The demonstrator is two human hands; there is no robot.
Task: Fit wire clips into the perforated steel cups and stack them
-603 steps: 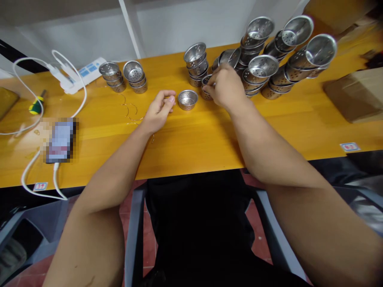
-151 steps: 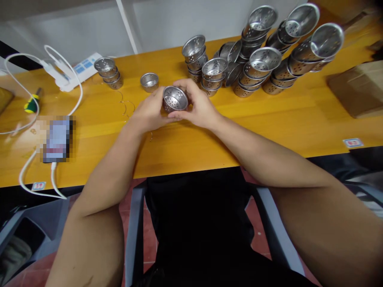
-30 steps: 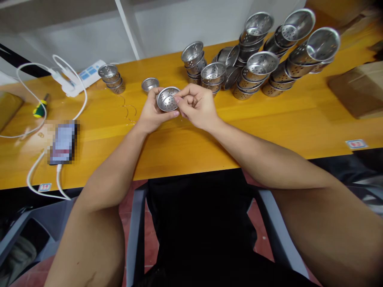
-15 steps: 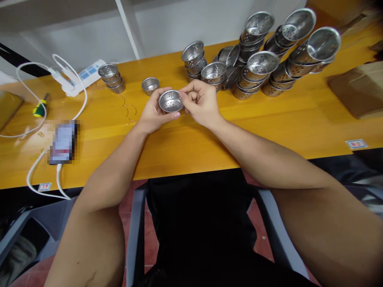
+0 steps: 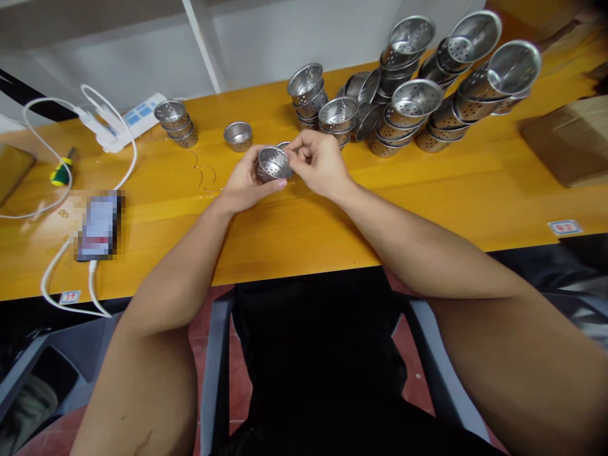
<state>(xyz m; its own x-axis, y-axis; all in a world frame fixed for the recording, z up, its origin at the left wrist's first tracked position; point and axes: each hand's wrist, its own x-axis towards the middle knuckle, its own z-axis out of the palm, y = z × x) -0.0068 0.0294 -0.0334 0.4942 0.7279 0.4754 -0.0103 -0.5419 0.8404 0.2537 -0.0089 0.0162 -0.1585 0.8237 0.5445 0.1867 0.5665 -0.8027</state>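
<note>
Steel strainer cup sits gripped between left hand and right hand, whose fingertips pinch its rim.

The left hand cups a perforated steel cup; the right hand pinches its rim. A single cup sits just beyond, stacked cups farther right.

Shiny perforated metal cup; glossy, seemingly wooden table.
</note>
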